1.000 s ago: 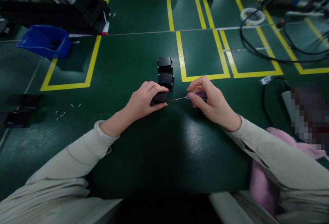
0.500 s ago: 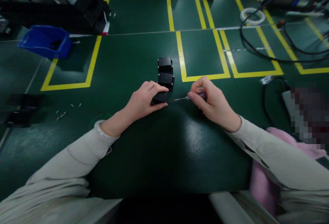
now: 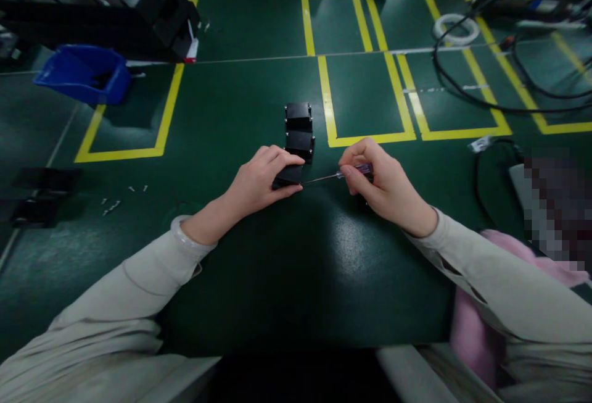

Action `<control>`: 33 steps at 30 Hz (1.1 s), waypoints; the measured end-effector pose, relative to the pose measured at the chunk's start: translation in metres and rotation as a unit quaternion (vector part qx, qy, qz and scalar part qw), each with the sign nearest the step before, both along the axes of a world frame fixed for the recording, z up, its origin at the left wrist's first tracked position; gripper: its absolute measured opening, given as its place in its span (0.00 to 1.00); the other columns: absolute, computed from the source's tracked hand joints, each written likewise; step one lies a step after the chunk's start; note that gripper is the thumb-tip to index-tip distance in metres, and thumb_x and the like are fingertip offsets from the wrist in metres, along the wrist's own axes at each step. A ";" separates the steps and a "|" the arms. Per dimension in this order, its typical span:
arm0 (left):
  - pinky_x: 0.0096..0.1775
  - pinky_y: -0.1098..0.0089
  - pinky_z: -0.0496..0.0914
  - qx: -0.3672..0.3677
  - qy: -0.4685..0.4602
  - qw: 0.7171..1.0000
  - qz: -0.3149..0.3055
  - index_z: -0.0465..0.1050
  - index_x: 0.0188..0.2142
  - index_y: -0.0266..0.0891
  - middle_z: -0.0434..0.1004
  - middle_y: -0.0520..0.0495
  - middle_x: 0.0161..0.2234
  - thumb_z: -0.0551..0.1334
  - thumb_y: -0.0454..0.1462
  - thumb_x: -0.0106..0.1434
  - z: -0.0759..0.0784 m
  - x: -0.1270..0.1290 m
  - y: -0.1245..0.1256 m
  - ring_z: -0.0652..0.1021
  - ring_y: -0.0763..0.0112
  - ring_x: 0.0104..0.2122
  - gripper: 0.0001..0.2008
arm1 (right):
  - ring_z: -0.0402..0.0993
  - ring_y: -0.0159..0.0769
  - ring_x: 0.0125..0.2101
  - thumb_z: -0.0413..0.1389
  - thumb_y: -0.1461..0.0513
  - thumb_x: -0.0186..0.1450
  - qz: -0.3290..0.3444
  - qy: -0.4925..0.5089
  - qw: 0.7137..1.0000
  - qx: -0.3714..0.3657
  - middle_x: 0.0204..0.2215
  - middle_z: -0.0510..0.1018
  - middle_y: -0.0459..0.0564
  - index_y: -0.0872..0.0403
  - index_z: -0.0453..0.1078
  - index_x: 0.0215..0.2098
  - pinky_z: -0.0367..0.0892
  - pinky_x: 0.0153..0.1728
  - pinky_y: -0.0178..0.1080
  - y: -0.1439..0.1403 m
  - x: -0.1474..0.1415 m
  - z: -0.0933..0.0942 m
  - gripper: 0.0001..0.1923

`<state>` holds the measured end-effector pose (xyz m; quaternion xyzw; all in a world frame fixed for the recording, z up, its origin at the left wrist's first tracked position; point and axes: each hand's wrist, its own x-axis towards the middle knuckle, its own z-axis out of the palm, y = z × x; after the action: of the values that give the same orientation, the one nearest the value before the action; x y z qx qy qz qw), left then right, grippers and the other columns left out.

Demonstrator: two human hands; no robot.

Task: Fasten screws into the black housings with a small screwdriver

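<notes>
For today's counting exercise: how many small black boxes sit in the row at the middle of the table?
3: one under the left hand at, one just behind it, one farthest back. Dark shapes elsewhere are unclear.

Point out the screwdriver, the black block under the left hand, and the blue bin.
screwdriver [image 3: 324,177]: head view, on the bare metal shaft between the hands.
black block [image 3: 290,175]: head view, on its exposed right end.
blue bin [image 3: 81,79]: head view, on its front wall.
</notes>
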<state>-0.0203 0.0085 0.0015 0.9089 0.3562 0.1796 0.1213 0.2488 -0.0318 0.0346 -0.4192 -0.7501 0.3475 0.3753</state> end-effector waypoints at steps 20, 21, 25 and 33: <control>0.49 0.57 0.71 -0.003 -0.003 1.000 0.002 0.68 0.56 0.41 0.74 0.42 0.50 0.64 0.45 0.68 0.001 0.001 0.000 0.73 0.55 0.51 0.21 | 0.65 0.25 0.20 0.52 0.62 0.72 0.017 -0.019 1.000 0.015 0.22 0.68 0.39 0.53 0.63 0.37 0.59 0.24 0.32 -0.002 -0.001 0.006 0.05; 0.49 0.57 0.71 -0.002 -0.003 1.000 0.002 0.68 0.56 0.41 0.74 0.42 0.50 0.64 0.45 0.68 0.001 0.001 0.000 0.73 0.55 0.51 0.21 | 0.65 0.25 0.20 0.52 0.62 0.73 0.019 -0.017 1.000 0.013 0.21 0.68 0.39 0.53 0.63 0.37 0.59 0.24 0.32 -0.002 -0.001 0.006 0.05; 0.49 0.57 0.71 0.004 -0.003 1.000 -0.001 0.67 0.56 0.41 0.74 0.42 0.50 0.64 0.45 0.68 0.000 0.001 0.000 0.73 0.56 0.51 0.21 | 0.67 0.25 0.23 0.52 0.65 0.72 0.028 -0.018 0.999 0.034 0.25 0.70 0.40 0.53 0.63 0.38 0.61 0.27 0.31 -0.001 -0.001 0.006 0.03; 0.48 0.57 0.71 -0.009 0.002 1.000 0.004 0.67 0.57 0.42 0.74 0.42 0.51 0.64 0.45 0.68 0.002 0.001 -0.001 0.73 0.56 0.50 0.21 | 0.66 0.24 0.20 0.51 0.62 0.73 0.027 0.003 0.999 -0.017 0.21 0.69 0.38 0.52 0.62 0.38 0.60 0.24 0.31 0.000 0.000 0.005 0.04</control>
<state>-0.0195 0.0077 0.0030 0.9067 0.3619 0.1749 0.1276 0.2491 -0.0321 0.0400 -0.4038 -0.7539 0.3718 0.3611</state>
